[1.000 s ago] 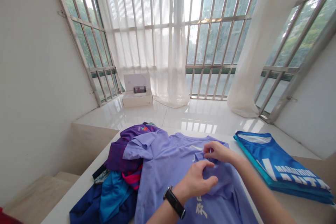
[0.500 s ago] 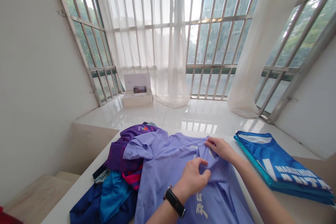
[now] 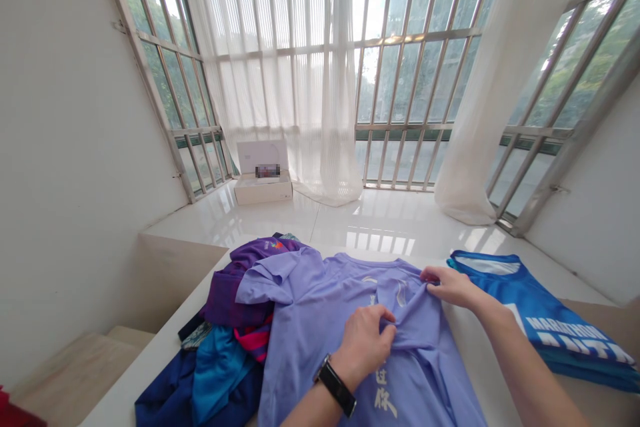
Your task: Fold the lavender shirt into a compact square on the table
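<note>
The left hand (image 3: 367,340), wearing a dark wristwatch (image 3: 336,383), is positioned over the chest of the purple T-shirt (image 3: 315,327). Its fingers are curled, with the thumb near the index finger; whether cloth is pinched between them cannot be told. The right hand (image 3: 453,287) is placed farther forward, palm down, with its fingertips on the shirt's right shoulder; their grip on the cloth cannot be confirmed.

The T-shirt lies front side up on the white table (image 3: 150,360), collar toward the window. White lettering runs down the front, and creases gather beside the left hand. To the left, a loose pile of clothes (image 3: 220,353) lies partly beneath the shirt's sleeve. To the right, a folded stack of blue shirts (image 3: 560,320) rests just beyond the right forearm.

Beyond the table, an open white box (image 3: 263,195) stands on the ledge (image 3: 330,220), lid raised at the rear. A small item (image 3: 267,171) shows at its opening; its face is blurred. Behind the box hangs a sheer curtain (image 3: 325,113), before a barred window (image 3: 400,87).
</note>
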Demonstrator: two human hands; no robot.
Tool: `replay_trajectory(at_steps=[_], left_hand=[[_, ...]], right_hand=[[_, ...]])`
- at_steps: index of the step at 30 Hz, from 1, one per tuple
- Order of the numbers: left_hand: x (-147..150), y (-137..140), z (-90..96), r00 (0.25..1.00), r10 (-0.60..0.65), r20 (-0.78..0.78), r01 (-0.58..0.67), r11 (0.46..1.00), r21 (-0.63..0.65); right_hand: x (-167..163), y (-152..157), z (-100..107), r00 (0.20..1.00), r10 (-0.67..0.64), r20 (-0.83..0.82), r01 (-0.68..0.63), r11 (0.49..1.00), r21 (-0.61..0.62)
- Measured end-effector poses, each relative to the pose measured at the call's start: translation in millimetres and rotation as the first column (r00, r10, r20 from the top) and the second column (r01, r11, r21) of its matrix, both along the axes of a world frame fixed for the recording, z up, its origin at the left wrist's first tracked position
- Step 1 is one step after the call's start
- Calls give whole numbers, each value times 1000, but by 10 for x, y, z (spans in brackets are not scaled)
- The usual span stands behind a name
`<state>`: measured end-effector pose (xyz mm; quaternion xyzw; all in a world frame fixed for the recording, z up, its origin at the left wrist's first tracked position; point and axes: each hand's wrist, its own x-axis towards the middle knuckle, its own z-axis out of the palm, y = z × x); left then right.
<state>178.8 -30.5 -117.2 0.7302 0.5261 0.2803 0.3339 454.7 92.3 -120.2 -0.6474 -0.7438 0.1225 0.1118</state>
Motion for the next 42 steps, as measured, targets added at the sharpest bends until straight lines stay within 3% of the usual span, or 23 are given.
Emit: replay_trajectory(at_steps=[11, 22, 28, 36, 42], left_hand=[[14, 15, 0, 999, 7, 53, -9, 999, 37], [19, 35, -67, 996, -31, 86, 23, 995, 98], [9, -5, -8, 995, -93, -17, 94, 994, 61], [3, -30, -12, 988, -149, -48, 152, 987, 55], [-3, -29, -29, 984, -175, -29, 177, 981, 75]], right_hand=[[-119, -54, 137, 977, 136, -166, -137, 991, 5], [-66, -54, -3, 996, 46, -74, -43, 998, 38], [-139, -84, 86, 1000, 0, 1, 0, 1000, -2], [-718, -173, 128, 936, 286, -205, -295, 955, -15], [-821, -192, 53, 901, 313, -300, -344, 937, -55]])
